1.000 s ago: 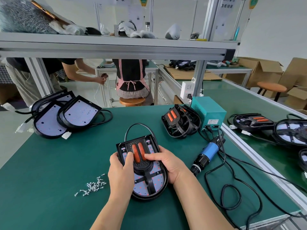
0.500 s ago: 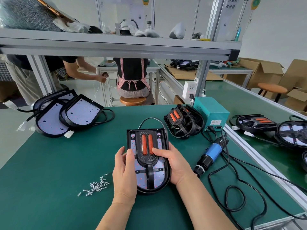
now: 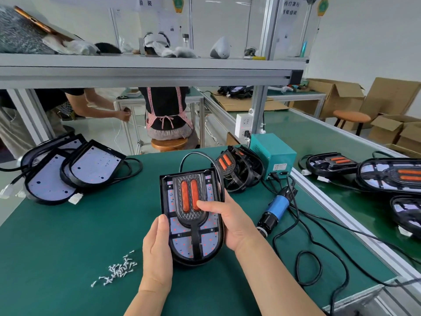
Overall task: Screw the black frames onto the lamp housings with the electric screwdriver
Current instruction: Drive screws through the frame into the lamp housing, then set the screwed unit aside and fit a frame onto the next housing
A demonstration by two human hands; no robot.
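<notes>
- Head view: I see the lamp housing (image 3: 196,260) flat on the green worktop (image 3: 57,247), straight edge away from me, rounded end toward me.
- The black frame (image 3: 191,219) with its two orange strips sits inside the housing, over the white LED board.
- My left hand (image 3: 157,249) holds the housing's left rim, thumb lying along the edge.
- My right hand (image 3: 232,224) grips the right rim, fingers wrapped under it, and the thumb presses down on the frame beside the right orange strip.
- The electric screwdriver (image 3: 276,207), blue-bodied, lies on the worktop just right of my right hand, tip toward me, cord trailing off.
- A scatter of small silver screws (image 3: 118,269) lies left of my left wrist.
- Bare housings (image 3: 75,172) are stacked at far left; spare frames (image 3: 239,169) are piled behind the one I hold, next to a teal power box (image 3: 273,153).
</notes>
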